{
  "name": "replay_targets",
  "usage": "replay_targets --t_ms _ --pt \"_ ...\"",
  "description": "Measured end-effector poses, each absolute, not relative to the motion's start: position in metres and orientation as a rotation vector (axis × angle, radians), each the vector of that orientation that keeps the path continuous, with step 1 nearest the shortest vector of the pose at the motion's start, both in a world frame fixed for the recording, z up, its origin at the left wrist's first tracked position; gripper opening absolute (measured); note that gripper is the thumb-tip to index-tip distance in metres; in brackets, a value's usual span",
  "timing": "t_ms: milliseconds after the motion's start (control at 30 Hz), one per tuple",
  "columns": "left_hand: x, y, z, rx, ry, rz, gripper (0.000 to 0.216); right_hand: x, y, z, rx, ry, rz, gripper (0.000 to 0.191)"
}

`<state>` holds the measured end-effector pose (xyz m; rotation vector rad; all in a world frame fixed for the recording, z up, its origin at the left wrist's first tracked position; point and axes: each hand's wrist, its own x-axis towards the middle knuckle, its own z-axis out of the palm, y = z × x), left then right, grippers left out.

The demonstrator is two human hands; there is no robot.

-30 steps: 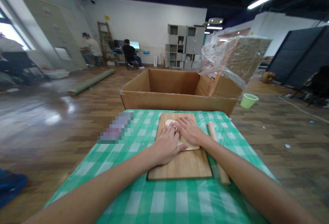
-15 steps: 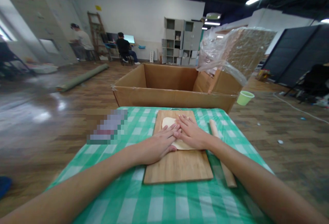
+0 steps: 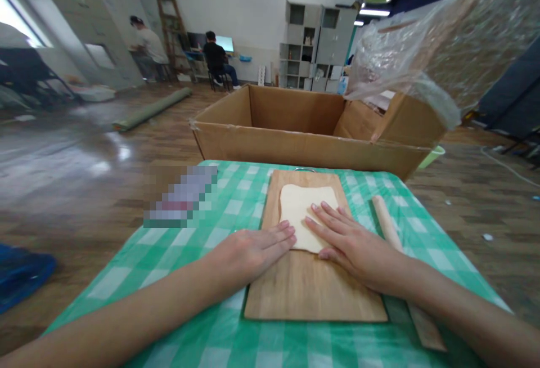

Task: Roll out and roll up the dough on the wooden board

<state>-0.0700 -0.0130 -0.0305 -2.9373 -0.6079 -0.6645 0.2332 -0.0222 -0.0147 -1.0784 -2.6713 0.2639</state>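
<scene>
A pale flat sheet of dough [image 3: 301,213] lies on a wooden cutting board [image 3: 312,283] on the green checked tablecloth [image 3: 202,278]. My left hand [image 3: 253,250] lies flat, fingers stretched out, its fingertips at the dough's near left edge. Palm down with fingers spread, my right hand [image 3: 350,241] rests on the dough's near right corner. Neither hand holds anything. A wooden rolling pin [image 3: 390,233] lies on the cloth just right of the board, partly under my right forearm.
A large open cardboard box [image 3: 304,143] stands behind the table, with a plastic-wrapped bundle [image 3: 430,47] at its right. A pixelated object [image 3: 181,199] sits at the table's left. Two people sit at desks far back. A rolled mat [image 3: 152,109] lies on the wooden floor.
Both hands have slid back toward me off the middle of the dough, uncovering most of it. The camera has moved closer and lower.
</scene>
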Motion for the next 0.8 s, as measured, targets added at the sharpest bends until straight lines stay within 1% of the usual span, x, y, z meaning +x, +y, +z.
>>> replay_targets --t_ms 133,233,333,433,533,600,800 --pt "-0.073 -0.016 -0.020 -2.917 -0.563 -0.681 0.050 0.237 -0.023 -0.014 -1.029 -2.638 0.228 0.060" --pt "-0.074 -0.017 -0.015 -2.920 -0.568 -0.716 0.045 0.236 -0.027 -0.011 -0.893 -2.629 0.189 0.053" --pt "-0.077 -0.016 -0.015 -2.941 -0.689 -0.743 0.040 0.232 -0.030 -0.010 -0.752 -2.636 0.196 0.052" --pt "-0.082 -0.012 -0.015 -3.027 -0.729 -0.678 0.045 0.229 -0.030 -0.012 -0.718 -2.607 0.203 0.053" --pt "-0.087 -0.010 -0.009 -3.047 -0.621 -0.698 0.055 0.230 -0.028 -0.015 -0.725 -2.612 0.198 0.052" --pt "-0.088 -0.010 -0.005 -3.023 -0.572 -0.707 0.058 0.232 -0.027 -0.017 -0.734 -2.618 0.198 0.050" --pt "-0.078 -0.013 -0.001 -2.978 -0.546 -0.756 0.047 0.235 -0.026 -0.016 -0.721 -2.597 0.241 0.047"
